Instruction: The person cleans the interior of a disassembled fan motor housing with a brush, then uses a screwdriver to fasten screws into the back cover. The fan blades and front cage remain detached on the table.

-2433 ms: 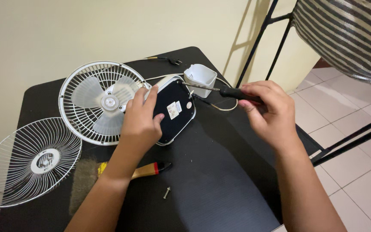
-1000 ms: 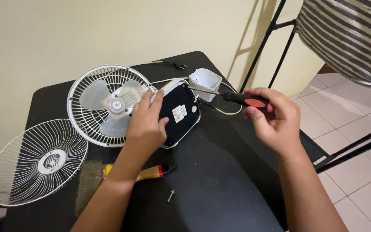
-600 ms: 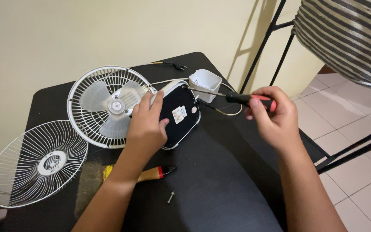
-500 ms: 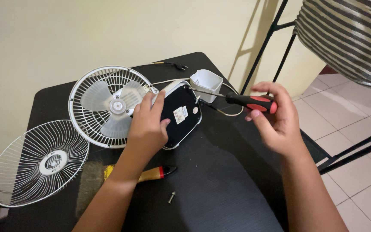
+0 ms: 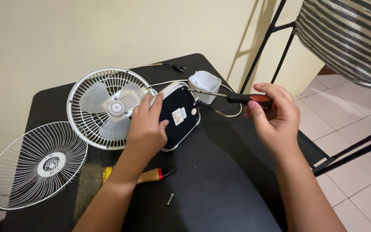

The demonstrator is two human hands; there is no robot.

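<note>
Small desk fan on a black table [image 5: 220, 193]. The left hand [image 5: 147, 129] lies flat, fingers spread, on the fan's dark base [image 5: 179, 116] near table centre, pinning it so it cannot turn. At 3 o'clock of the base, the right hand [image 5: 273, 120] grips a screwdriver [image 5: 237, 97] by its black-and-red handle, its tip meeting the base's upper edge. The detached front grille [image 5: 33, 165] rests at 9 o'clock; a loose screw [image 5: 170, 199] lies at 6 o'clock, clear of the work.

We've got a black surface [image 5: 220, 189] under a white fan [image 5: 108, 107] and a white wire grille [image 5: 35, 165]. The fan base [image 5: 179, 116] shows black with white trim, the screwdriver [image 5: 247, 99] has a black-and-red handle, and striped grey cloth [image 5: 348, 38] hangs above.
</note>
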